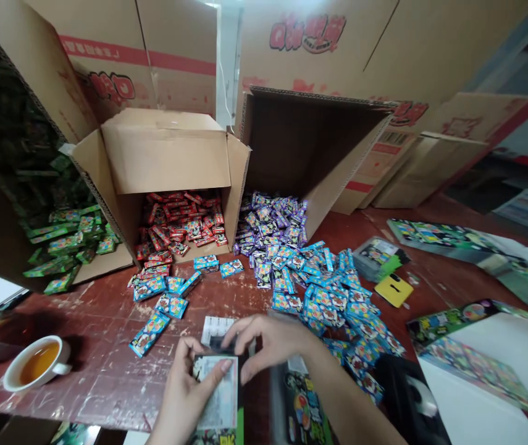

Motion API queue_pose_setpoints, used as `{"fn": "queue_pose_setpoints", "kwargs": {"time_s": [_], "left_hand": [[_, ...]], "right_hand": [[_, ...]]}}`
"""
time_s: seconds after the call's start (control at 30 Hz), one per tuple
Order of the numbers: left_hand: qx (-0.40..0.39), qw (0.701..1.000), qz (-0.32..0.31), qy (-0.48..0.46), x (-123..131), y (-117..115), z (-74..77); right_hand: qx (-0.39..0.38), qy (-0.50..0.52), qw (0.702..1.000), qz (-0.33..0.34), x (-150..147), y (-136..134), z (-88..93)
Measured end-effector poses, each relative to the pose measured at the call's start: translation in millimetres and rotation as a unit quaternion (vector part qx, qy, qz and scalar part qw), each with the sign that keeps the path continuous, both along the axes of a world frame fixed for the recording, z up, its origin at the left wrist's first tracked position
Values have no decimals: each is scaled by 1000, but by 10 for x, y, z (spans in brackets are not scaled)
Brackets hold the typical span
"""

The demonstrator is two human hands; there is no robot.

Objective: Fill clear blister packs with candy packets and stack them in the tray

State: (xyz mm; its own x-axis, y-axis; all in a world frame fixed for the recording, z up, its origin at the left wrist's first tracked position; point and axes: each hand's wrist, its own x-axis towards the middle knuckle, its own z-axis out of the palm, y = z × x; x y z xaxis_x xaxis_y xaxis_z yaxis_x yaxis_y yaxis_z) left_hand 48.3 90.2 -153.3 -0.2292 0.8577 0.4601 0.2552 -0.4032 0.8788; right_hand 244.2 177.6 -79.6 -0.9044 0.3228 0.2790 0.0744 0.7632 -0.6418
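Both hands meet over a small box at the near table edge, right of the teacup. The left hand grips the box's side, fingers curled narrow around it. The right hand pinches its top edge, fingertips closed. Blue packets lie just beyond the box.

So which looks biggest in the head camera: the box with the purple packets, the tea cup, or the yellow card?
1. Box with the purple packets, by far the largest.
2. Tea cup.
3. Yellow card.
The cup and card look close in size, and the cup sits nearer the camera, so that order is unsure.
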Motion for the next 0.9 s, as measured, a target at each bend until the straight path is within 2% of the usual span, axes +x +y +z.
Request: {"fn": "queue_pose_setpoints", "kwargs": {"time_s": [0.03, 0.07, 0.1, 0.17, 0.2, 0.23, 0.33, 0.4, 0.43, 0.5, 0.53, 0.57, 0.63, 0.7, 0.77, 0.83, 0.9], "left_hand": [[1, 1000, 17, -5, 5, 38, -6], [4, 1000, 30, -5, 2, 69, 1], [8, 999, 39, -2, -12, 95, 23], [24, 999, 48, 10, -82, 138, 99], [33, 998, 56, 12, -134, 160, 144], [41, 997, 69, 10, -193, 183, 183], [44, 994, 96, 19, -340, 259, 195], [36, 994, 87, 52, -356, 299, 92], [30, 994, 80, 68, -333, 310, 21], [17, 994, 73, 77, -250, 307, -114], [12, 995, 71, 71, -203, 292, -162], [7, 996, 67, 62, -161, 271, -191], [3, 998, 44, 40, -116, 213, -200], [5, 1000, 15, 17, -128, 150, -174], [4, 1000, 1, -2, -173, 94, -155], [4, 1000, 4, -10, -215, 56, -153], [9, 1000, 10, -12, -230, 34, -159]], "right_hand": [[41, -6, 998, -44, 42, 140, 18], [93, -17, 988, -119, 82, 298, 34], [155, -30, 963, -219, 119, 464, 49], [259, -68, 887, -377, 189, 786, 88], [290, -87, 858, -414, 224, 924, 116], [303, -99, 846, -426, 261, 1039, 151], [289, -86, 852, -428, 349, 1192, 275], [275, -58, 857, -433, 324, 1116, 316], [244, -19, 872, -424, 268, 1026, 306], [113, 108, 919, -362, 62, 765, 211], [15, 182, 935, -305, -76, 610, 131], [-66, 242, 935, -251, -223, 452, 39], [-143, 301, 923, -191, -488, 171, -147], [-140, 291, 930, -174, -640, -17, -277], [-86, 223, 958, -161, -643, -107, -308], [-16, 142, 981, -128, -538, -135, -231], [28, 82, 994, -71, -409, -139, -80]]}}
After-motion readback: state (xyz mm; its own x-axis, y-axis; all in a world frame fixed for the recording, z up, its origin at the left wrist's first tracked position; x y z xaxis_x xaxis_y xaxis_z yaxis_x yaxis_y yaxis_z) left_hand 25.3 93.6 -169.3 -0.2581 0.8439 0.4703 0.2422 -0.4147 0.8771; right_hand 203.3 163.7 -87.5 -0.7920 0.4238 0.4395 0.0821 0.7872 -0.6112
